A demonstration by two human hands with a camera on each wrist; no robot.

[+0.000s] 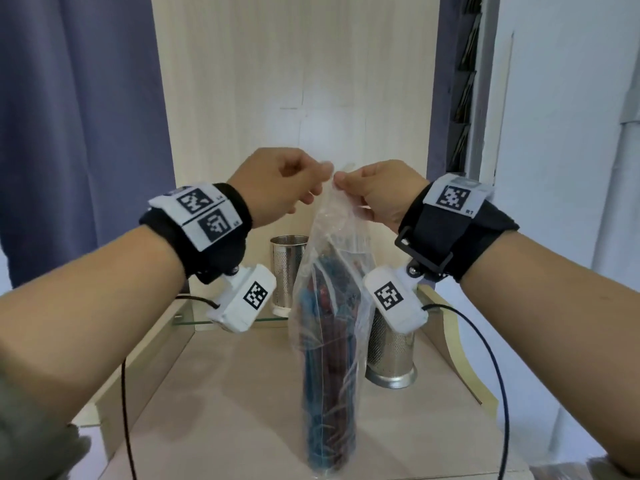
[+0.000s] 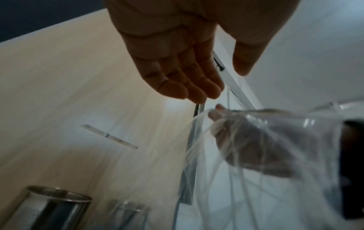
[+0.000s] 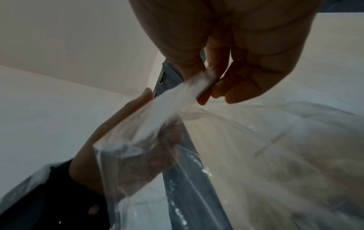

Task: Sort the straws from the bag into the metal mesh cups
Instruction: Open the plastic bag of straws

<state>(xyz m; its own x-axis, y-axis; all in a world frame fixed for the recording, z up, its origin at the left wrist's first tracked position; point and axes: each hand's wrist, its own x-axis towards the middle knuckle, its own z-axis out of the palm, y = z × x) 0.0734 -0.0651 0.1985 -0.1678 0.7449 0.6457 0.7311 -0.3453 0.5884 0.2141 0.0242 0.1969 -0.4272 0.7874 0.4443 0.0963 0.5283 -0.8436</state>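
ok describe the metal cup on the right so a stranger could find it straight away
Start at the clear bag of straws standing mid-table. The mesh cup sits just right of it, under the right wrist camera. Unlike the other cup, back on the glass shelf, it stands nearer, on the tabletop.

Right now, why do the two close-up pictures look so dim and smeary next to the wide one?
Head view: evenly lit and sharpest, though the straws blur behind the glossy bag. Left wrist view: the left hand is a backlit, shadowed shape, the bag streaked. Right wrist view: the right hand is dark and the pinched plastic motion-smeared.
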